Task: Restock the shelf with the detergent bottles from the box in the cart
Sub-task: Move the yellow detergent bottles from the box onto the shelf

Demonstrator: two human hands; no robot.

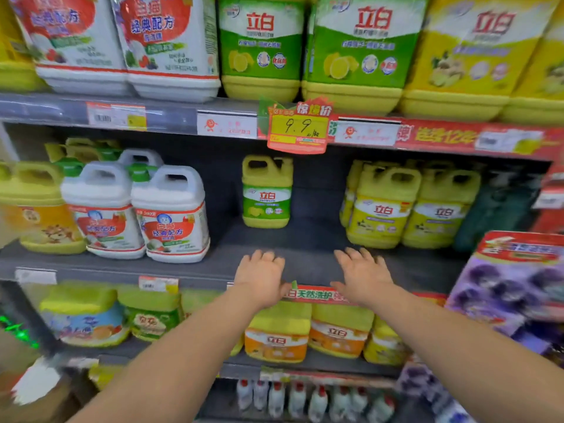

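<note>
Left hand (261,277): empty, palm down, fingers straight and spread, over the front lip of the middle shelf (305,248). Whether it touches the shelf cannot be told.

Right hand (363,274): empty, fingers splayed likewise, level with the left hand, a gap between the two.

Green-label detergent bottle (267,192): one, yellow, upright, at the back of the shelf. It stands beyond the left hand and well apart from it.

Yellow-label bottles (381,209): upright group, beyond and to the right of the right hand.

White bottles (171,215): red labels, to the left of the left hand.

Price card (299,126): marked 9.9, on the shelf edge above both hands.

Orange-label bottles (276,340): on the shelf below the hands.

Purple packs (512,285): to the right of the right hand.
</note>
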